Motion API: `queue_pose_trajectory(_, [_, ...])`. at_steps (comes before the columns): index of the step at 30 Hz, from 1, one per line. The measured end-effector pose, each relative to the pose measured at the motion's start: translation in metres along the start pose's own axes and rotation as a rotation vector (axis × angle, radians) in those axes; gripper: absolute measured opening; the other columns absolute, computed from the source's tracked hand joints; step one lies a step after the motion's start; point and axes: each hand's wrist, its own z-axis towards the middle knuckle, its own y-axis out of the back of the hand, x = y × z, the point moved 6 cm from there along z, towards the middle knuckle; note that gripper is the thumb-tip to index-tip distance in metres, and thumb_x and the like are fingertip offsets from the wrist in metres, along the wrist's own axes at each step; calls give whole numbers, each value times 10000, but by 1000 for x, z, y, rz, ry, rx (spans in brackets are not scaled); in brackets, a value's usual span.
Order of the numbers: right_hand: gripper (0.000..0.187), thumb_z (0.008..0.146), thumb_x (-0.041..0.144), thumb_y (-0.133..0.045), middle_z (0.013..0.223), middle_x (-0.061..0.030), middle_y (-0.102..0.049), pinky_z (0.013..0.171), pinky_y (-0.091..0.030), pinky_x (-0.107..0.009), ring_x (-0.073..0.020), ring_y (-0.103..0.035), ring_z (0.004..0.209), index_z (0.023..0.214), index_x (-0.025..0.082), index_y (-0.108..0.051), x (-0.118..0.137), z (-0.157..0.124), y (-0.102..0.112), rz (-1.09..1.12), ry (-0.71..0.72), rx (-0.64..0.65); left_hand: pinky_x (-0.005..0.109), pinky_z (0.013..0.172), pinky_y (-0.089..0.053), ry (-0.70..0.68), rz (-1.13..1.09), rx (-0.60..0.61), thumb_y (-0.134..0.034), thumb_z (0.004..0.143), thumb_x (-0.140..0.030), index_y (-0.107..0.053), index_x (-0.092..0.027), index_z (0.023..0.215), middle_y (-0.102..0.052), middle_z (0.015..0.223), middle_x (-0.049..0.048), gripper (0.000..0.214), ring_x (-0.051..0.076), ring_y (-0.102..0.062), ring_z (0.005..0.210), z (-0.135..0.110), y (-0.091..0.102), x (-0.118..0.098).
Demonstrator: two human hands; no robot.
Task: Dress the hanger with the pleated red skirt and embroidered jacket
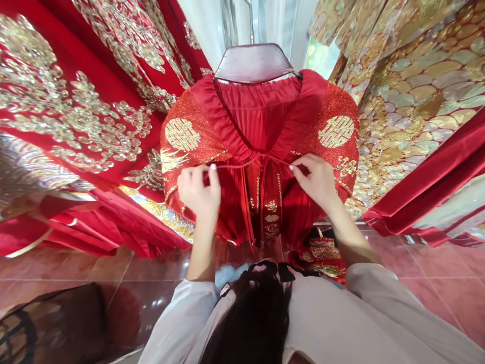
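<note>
Firstly, the only legible marking: two gold roundels (182,134) sit on the red gold-embroidered robe (197,167), one on each side of the neckline, and each appears to carry the double-happiness character. The robe hangs upright on one mauve hanger (253,63), which is suspended from a metal hook (248,20), and it is positioned directly in front of the person, at the centre of the head view. A pleated red lining (257,116) shows inside the open collar.

Hand status is as follows. The left hand (198,189) is closed, pinching a thin red cord (250,163) at the robe's chest. The right hand (312,182) also grasps the same cord, between thumb and fingertips, on the opposite side. Neither hand is released. Two red ribbon ends (247,212) hang down below the cord, beside a gold-embroidered centre panel (271,212).

One red-and-gold cloud-embroidered garment (76,101) hangs to the left, and one gold scale-patterned garment (417,101) hangs to the right. A red-and-gold embroidered piece (322,255) lies low behind the robe, its type unclear. Reddish floor tiles (151,268) extend below. Pale sleeves (182,313) and long dark hair (253,323) occupy the bottom of the view
</note>
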Motion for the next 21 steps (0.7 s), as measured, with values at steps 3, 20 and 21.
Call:
queue_pose_trajectory(3, [163,853,216,-531,956,-72,-628,797,-418,-320,-204,-540,900,935,148,-655,24,-1,-12,-107,66,-55,364,864,-330,-57,-46,101,-748,689,-431,-659,-190,877,-603,968,97,319,258,-496,941,-20,-32,-28])
queue_pose_trajectory(20, [94,812,81,-447,736,-17,-553,668,-406,-238,-111,-515,686,761,141,-500,33,31,-46,500,-265,-27,183,505,-318,140,-625,468,-590,802,-270,-649,-170,853,-393,512,-63,127,68,-361,456,-6,-64,-42])
queue_pose_trajectory(21, [91,804,72,-448,710,-6,-539,648,-399,-229,-100,-502,659,763,143,-486,34,32,-49,544,-296,-42,179,503,-315,107,-598,423,-610,785,-245,-646,-177,891,-370,508,-73,132,62,-343,451,-3,-61,-45])
